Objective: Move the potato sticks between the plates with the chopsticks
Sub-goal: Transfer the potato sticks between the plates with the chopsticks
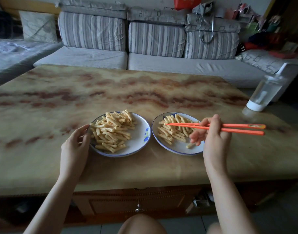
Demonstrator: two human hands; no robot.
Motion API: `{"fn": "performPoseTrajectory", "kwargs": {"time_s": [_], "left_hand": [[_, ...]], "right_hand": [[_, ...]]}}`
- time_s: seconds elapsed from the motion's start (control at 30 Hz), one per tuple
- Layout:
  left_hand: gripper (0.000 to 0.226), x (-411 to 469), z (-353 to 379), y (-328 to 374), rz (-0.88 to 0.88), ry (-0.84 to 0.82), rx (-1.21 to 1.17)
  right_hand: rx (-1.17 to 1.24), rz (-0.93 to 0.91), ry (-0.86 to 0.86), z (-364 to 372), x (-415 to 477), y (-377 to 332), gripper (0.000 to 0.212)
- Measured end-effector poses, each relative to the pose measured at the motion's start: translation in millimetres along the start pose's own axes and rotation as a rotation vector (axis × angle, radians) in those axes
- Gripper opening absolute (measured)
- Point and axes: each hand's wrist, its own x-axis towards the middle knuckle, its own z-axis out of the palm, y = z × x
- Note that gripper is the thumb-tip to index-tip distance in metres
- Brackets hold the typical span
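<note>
Two white plates with blue rims sit side by side on the marbled table. The left plate (141,137) carries a large heap of ridged potato sticks (113,130). The right plate (178,147) bears a smaller pile of potato sticks (171,130). My right hand (212,137) grips a pair of orange chopsticks (237,128), whose tips reach left over the right plate's pile and hold nothing. My left hand (77,142) holds the left plate's left rim with thumb and fingers curled around it.
A clear bottle with a white base (264,92) stands near the table's right edge. A grey striped sofa (124,48) runs behind the table (94,92). A drawer with a metal knob (139,208) is below the front edge, above my knee.
</note>
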Motion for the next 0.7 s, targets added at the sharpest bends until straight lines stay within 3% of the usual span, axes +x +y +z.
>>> {"fn": "performPoseTrajectory", "kwargs": {"time_s": [0.2,0.47,0.7], "left_hand": [[0.029,0,0,-1,-0.001,-0.006,0.013],[0.029,1,0,-1,-0.002,-0.011,0.021],[0.029,1,0,-2,-0.009,-0.005,-0.001]], "right_hand": [[0.04,-0.015,-0.071,5,-9,-6,0.042],[0.024,0.097,-0.512,32,-30,5,0.047],[-0.006,0.121,-0.594,42,-34,10,0.046]]}}
